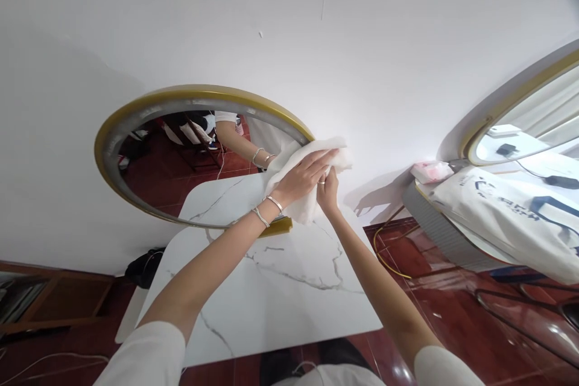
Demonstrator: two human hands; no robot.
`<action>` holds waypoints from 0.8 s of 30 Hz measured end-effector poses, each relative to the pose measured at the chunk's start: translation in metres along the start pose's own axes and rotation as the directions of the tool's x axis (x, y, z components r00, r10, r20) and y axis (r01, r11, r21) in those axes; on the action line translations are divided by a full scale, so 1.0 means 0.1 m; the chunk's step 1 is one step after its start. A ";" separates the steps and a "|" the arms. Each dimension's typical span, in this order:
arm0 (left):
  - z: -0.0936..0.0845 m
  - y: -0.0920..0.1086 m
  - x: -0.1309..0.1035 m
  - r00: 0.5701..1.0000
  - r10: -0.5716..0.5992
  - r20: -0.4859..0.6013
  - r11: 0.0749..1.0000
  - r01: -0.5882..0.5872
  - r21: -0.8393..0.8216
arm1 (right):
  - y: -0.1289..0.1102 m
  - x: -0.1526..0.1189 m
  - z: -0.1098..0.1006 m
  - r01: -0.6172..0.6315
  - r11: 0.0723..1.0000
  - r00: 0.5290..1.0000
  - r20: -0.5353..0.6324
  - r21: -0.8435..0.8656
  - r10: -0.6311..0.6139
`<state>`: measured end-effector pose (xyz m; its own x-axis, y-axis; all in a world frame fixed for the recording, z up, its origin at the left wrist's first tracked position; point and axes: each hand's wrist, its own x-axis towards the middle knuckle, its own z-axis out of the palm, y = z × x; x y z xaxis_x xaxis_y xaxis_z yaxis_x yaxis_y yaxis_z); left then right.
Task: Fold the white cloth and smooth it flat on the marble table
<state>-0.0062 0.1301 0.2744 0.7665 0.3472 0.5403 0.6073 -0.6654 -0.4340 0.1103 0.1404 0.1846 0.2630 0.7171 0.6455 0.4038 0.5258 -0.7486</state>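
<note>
An oval mirror (pixel 163 163) with a gold frame (pixel 203 93) stands tilted on a white marble-patterned table (pixel 271 289) against the wall. A white cloth (pixel 301 208) is wrapped over the right end of the frame. My left hand (pixel 298 181) presses the cloth there, its fingers extended together across the fabric. Close beside it, my right hand (pixel 329 193) grips the cloth's right side with curled fingers, the thumb pointing up. The cloth hides the frame beneath both hands. A gold base piece (pixel 278 228) shows below the mirror.
Another gold-framed mirror (pixel 474 139) stands on a second table at the right. That table also bears a tissue pack (pixel 432 172), a white printed bag (pixel 493 211) and a black adapter (pixel 561 181). A wooden cabinet (pixel 63 298) and a black bag (pixel 145 266) are at the left.
</note>
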 end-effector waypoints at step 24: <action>-0.54 1.70 -1.95 0.860 -0.452 0.236 0.700 0.506 -0.505 | 0.03 -1.77 -1.77 -0.416 0.903 0.769 0.491 -0.102 0.410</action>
<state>-0.0636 -0.0864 0.1350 0.4345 0.7553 0.4906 0.7072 -0.6234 0.3335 0.2200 -0.0661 0.0943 -0.0630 0.9913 0.1152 0.3443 0.1299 -0.9298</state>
